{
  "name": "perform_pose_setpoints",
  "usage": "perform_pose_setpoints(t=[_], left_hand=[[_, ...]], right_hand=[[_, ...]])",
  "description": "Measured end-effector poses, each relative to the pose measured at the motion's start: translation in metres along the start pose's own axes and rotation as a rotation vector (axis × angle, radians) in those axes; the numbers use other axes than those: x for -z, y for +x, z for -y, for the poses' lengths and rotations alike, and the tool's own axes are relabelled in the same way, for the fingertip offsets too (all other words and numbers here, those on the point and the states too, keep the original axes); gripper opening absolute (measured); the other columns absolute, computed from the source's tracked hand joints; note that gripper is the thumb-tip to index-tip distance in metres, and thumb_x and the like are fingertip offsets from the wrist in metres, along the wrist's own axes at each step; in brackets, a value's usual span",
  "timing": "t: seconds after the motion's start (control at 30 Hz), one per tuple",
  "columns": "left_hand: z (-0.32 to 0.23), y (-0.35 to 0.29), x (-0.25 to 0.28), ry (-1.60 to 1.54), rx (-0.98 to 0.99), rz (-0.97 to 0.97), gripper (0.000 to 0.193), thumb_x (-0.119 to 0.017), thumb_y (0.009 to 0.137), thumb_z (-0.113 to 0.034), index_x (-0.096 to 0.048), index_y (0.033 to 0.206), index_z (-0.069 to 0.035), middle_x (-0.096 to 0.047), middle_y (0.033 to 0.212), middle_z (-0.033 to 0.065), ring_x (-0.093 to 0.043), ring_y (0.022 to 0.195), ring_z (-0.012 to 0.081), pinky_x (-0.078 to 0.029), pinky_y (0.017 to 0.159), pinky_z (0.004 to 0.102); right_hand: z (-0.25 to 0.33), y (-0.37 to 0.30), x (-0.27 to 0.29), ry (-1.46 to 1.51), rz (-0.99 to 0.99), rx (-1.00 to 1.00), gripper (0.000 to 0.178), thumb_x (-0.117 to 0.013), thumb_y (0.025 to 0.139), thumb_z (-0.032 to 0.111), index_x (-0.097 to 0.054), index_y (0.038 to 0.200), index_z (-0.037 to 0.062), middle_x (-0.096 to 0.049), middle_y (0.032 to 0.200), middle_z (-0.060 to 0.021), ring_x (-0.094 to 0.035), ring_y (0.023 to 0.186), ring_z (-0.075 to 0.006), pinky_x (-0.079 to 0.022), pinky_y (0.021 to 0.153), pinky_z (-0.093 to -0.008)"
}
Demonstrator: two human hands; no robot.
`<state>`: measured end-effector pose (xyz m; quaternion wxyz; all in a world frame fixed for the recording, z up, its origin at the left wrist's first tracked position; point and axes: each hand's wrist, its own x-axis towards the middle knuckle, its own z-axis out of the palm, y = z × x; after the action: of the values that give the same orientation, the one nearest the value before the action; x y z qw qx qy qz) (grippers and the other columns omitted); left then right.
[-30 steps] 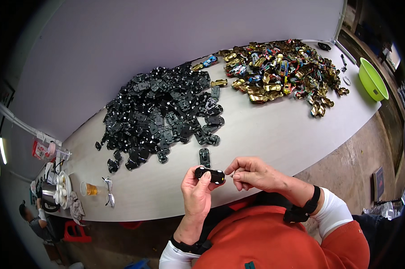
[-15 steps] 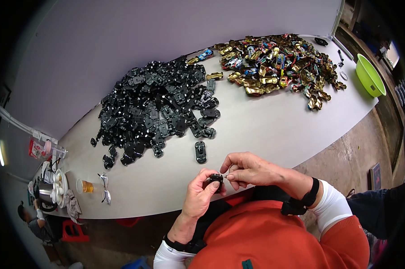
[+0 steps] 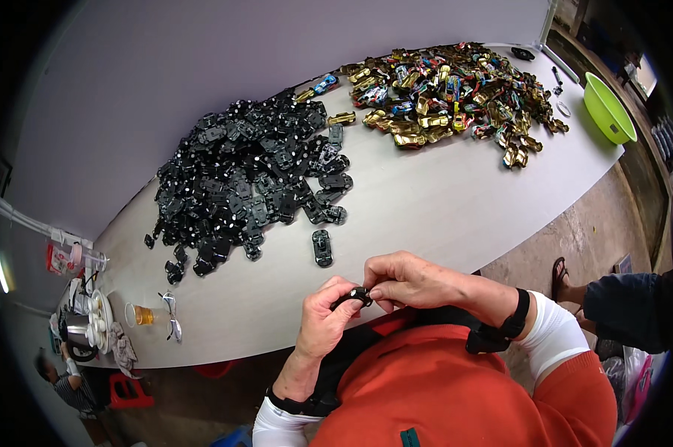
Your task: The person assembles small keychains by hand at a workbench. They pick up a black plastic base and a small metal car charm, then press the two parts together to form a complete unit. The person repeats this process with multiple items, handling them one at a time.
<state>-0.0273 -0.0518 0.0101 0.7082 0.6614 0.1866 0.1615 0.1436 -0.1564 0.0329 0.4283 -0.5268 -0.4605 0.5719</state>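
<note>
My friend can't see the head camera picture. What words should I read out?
A person's left hand holds a small black toy-car base, and the right hand touches its right end. Beyond, on a pale table, are a heap of black bases and, to its right, a heap of gold and colourful car bodies.

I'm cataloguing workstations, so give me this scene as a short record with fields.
Left hand: holds a small black plastic toy-car base
Right hand: pinching at that base's right end; anything gripped is hidden
Left side: heap of black toy-car bases
Right side: heap of shiny gold and multicoloured toy-car bodies
Far right: round lime-green plastic bowl
Near left: clear cup of amber liquid, eyeglasses
</note>
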Motion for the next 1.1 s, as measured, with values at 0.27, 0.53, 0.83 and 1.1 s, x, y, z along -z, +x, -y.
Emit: perform_pose_setpoints(t=[0.27, 0.53, 0.83, 1.1], left_hand=[[-0.004, -0.002, -0.014, -0.127, 0.13, -0.133, 0.009, -0.053, 0.085, 0.003, -0.06, 0.091, 0.005, -0.049, 0.079, 0.002, -0.051, 0.059, 0.0073, -0.041, 0.049, 0.0192], [-0.006, 0.001, -0.006, -0.07, 0.057, -0.06, 0.009, -0.053, 0.085, 0.003, -0.059, 0.091, 0.005, -0.047, 0.077, 0.0018, -0.051, 0.058, 0.0071, -0.04, 0.048, 0.0189], [-0.007, 0.001, -0.018, 0.002, 0.049, -0.122, 0.008, -0.054, 0.086, 0.001, -0.059, 0.09, 0.006, -0.05, 0.079, 0.0035, -0.053, 0.058, 0.0098, -0.04, 0.046, 0.0199], [-0.005, 0.002, -0.014, -0.376, 0.254, -0.062, 0.012, -0.053, 0.088, -0.005, -0.056, 0.093, 0.005, -0.058, 0.078, 0.0082, -0.055, 0.055, 0.0134, -0.042, 0.042, 0.0224]], right_hand=[[-0.006, 0.0, -0.009, -0.213, -0.163, 0.135, 0.004, -0.051, 0.086, 0.003, -0.048, 0.087, 0.0004, -0.055, 0.06, -0.0057, -0.05, 0.054, -0.0135, -0.039, 0.047, -0.0303], [0.0, -0.002, 0.0, 0.125, -0.014, -0.028, 0.005, -0.047, 0.09, 0.005, -0.047, 0.091, 0.0008, -0.052, 0.063, -0.001, -0.045, 0.057, -0.006, -0.037, 0.05, -0.0219], [-0.004, 0.001, -0.001, -0.124, -0.145, 0.08, 0.006, -0.049, 0.088, 0.005, -0.052, 0.084, 0.0026, -0.052, 0.062, 0.0014, -0.044, 0.055, -0.005, -0.037, 0.049, -0.0221], [0.003, -0.006, 0.011, 0.157, -0.047, -0.065, 0.008, -0.05, 0.086, 0.007, -0.055, 0.084, 0.0008, -0.052, 0.061, 0.0001, -0.046, 0.056, -0.0061, -0.038, 0.049, -0.0226]])
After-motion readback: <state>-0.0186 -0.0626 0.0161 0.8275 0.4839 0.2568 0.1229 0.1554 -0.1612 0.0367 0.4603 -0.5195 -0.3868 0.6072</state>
